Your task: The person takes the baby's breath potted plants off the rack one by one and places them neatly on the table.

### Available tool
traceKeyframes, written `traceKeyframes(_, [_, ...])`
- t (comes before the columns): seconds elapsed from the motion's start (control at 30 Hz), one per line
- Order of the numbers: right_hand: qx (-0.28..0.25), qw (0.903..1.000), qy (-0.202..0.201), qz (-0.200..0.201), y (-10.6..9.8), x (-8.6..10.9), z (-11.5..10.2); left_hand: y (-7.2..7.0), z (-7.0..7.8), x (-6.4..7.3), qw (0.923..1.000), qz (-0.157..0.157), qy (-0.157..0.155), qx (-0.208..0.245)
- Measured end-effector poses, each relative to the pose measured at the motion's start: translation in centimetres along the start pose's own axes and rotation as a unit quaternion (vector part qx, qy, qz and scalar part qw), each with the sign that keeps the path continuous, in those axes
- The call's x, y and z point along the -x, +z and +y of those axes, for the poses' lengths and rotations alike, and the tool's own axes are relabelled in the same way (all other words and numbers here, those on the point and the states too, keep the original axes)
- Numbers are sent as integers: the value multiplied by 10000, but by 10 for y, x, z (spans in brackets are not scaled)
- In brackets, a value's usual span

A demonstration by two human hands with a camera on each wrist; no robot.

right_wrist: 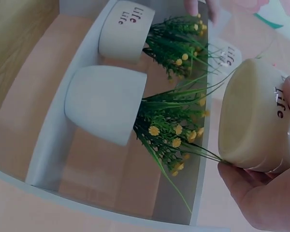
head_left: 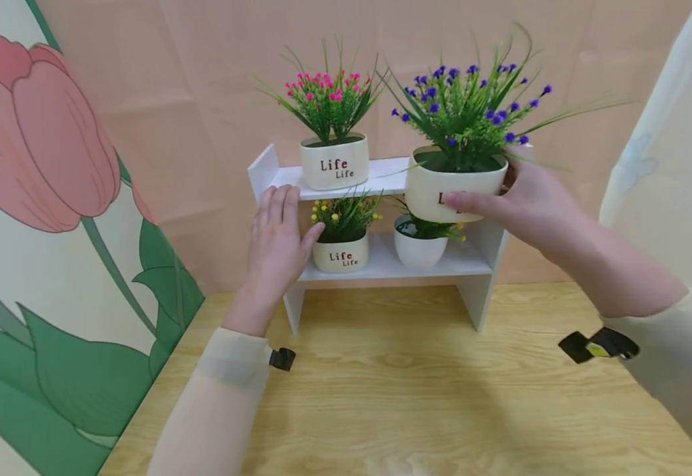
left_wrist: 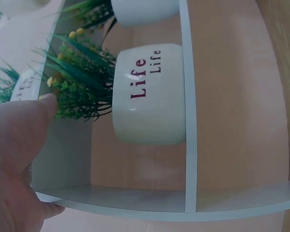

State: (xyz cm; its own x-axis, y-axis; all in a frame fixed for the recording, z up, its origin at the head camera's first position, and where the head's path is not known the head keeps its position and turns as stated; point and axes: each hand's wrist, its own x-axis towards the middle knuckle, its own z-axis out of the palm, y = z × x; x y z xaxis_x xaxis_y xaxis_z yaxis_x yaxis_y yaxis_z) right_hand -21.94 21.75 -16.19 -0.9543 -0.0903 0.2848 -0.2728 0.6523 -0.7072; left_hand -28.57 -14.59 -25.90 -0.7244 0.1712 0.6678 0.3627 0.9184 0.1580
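My right hand (head_left: 533, 198) grips a white oval flowerpot (head_left: 435, 192) of purple flowers, thumb across its printed front and fingers behind its side. It is held by the right part of the white two-tier shelf (head_left: 393, 272); the right wrist view shows the pot's bare underside (right_wrist: 239, 111). At the shelf's upper left corner, my left hand (head_left: 277, 238) rests with straight fingers against the board edge, thumb spread apart. Beside those fingers, a pot with pink flowers (head_left: 337, 165) stands on the upper board.
On the lower board stand a "Life" pot with yellow flowers (left_wrist: 150, 96) and a plain white pot (right_wrist: 106, 104), also yellow-flowered. The shelf stands on a wooden table (head_left: 382, 383) against a pink backdrop (head_left: 203, 99). A tulip-printed panel (head_left: 42, 198) borders the left.
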Motion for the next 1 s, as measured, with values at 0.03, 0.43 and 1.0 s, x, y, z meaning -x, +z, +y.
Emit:
traceKeyframes(0.03, [57, 10000, 35, 9, 0, 3, 1, 0, 0, 0, 10000, -6, -11, -2])
traceKeyframes(0.43, [278, 9991, 315, -78, 2, 35, 24, 0, 2, 1, 10000, 8, -39, -25])
traceKeyframes(1.0, [94, 9995, -314, 48, 23, 67, 74, 0, 2, -2, 9999, -96, -127, -56])
